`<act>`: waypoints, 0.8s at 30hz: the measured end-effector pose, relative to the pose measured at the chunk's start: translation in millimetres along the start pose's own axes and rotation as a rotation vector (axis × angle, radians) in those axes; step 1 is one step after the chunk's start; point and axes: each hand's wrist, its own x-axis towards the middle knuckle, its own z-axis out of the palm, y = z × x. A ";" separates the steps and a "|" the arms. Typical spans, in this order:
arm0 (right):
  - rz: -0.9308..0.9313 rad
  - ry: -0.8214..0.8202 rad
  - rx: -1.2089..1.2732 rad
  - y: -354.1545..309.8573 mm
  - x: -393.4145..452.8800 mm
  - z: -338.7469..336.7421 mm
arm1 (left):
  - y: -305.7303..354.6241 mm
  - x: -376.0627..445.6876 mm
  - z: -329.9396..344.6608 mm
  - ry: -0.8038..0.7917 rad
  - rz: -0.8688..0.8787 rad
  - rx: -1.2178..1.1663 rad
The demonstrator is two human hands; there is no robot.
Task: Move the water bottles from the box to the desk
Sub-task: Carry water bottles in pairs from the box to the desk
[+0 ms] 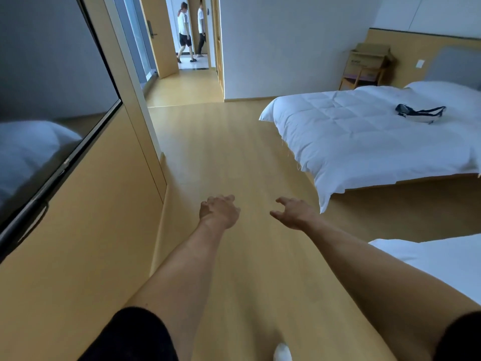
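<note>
While reaching over the floor (234, 152): left hand (218, 211), right hand (295, 213), fingers loose, holding nothing.

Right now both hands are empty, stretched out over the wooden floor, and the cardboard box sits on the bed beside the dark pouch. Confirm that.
Not quite. The cardboard box is not on the bed; it sits on a small wooden stand against the far wall, beyond the bed. The rest holds: the head view shows the left hand and right hand empty over the wooden floor, and the dark pouch lies on the bed.
</note>
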 end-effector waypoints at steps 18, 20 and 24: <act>0.331 0.060 0.106 278.1 -96.7 -33.4 | 301.2 -47.0 -0.8 -0.033 0.340 0.038; 0.398 0.085 0.131 319.3 -115.9 -35.1 | 344.9 -55.2 2.5 -0.032 0.407 0.044; 0.526 0.091 0.192 391.2 -157.4 -26.1 | 422.8 -70.0 13.4 -0.055 0.523 0.095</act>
